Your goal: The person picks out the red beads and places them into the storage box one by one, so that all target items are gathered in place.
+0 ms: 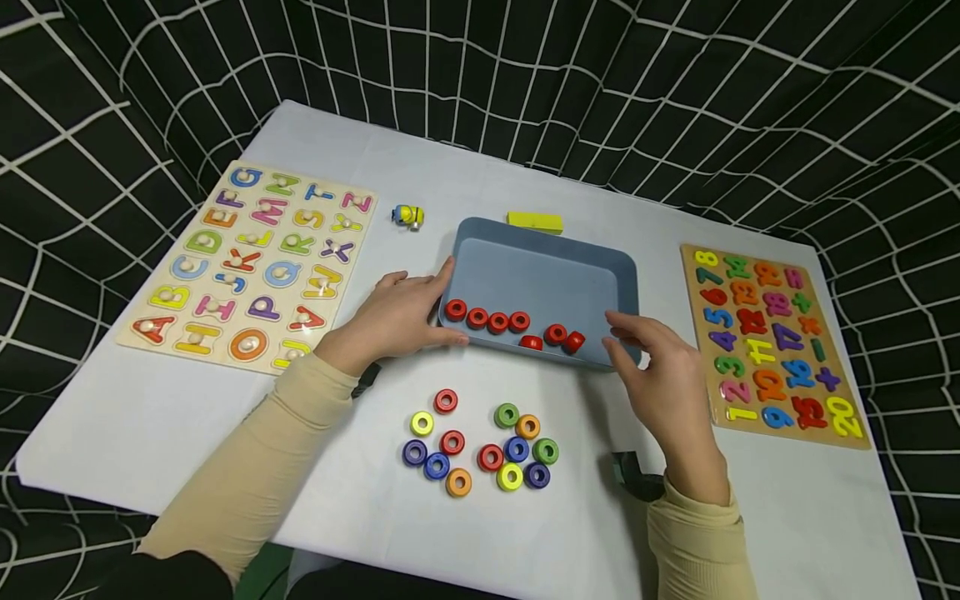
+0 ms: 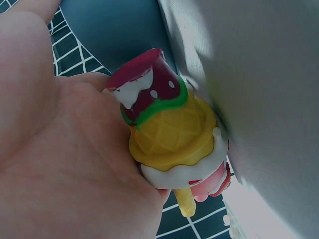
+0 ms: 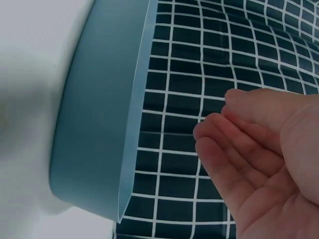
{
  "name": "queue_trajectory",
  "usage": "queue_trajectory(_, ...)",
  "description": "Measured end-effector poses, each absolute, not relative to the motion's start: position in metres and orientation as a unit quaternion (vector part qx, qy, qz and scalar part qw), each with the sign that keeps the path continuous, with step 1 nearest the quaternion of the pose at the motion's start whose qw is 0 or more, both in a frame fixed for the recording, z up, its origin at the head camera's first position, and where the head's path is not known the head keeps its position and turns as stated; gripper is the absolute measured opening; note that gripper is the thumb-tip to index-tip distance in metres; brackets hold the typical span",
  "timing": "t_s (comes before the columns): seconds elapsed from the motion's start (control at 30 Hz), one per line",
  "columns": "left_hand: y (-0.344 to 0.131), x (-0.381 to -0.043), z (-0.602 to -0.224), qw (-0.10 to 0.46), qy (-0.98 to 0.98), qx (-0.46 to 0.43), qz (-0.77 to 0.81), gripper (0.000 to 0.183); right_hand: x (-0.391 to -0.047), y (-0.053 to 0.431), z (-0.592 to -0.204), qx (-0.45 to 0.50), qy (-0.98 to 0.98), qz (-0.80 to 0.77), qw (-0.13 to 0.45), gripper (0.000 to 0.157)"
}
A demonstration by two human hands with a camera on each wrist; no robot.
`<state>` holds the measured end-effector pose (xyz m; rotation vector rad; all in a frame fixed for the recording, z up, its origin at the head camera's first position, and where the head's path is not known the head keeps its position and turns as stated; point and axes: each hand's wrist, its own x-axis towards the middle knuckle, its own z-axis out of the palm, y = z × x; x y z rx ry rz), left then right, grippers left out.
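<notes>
My left hand is at the left end of the blue-grey tray, thumb at its front corner and fingers along its side. Several red rings sit along the tray's front wall. An ice-cream-cone toy shows by the left palm in the left wrist view. The head view hides it, and I cannot tell if the palm touches it. Over the tray's right end my right hand has loosely bent fingers and holds nothing. Nearer me lie coloured rings, among them red rings.
A letter puzzle board lies on the left, a number puzzle board on the right. Behind the tray are a yellow block and a small yellow-and-blue figure. Black cloth with white grid lines surrounds the white table.
</notes>
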<state>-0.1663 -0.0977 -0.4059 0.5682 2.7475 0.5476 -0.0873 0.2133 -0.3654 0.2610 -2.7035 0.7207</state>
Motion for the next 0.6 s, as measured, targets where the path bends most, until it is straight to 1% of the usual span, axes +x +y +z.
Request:
queue_trajectory(0.2,-0.098,-0.166,-0.406,0.138,0.952,0.197,0.19,0.115,-0.086,0.204,-0.365,0.109,-0.949,0.257,0.145,0.031)
queue_trajectory(0.3,-0.098,-0.166,-0.406,0.137,0.952,0.196,0.19,0.115,-0.084,0.191,-0.364,0.143,-0.948,0.257,0.119,0.032)
queue_trajectory(0.6,-0.098,-0.166,-0.406,0.133,0.952,0.202,0.19,0.114,-0.075,0.127,-0.369,0.308,-0.924,0.223,-0.042,0.033)
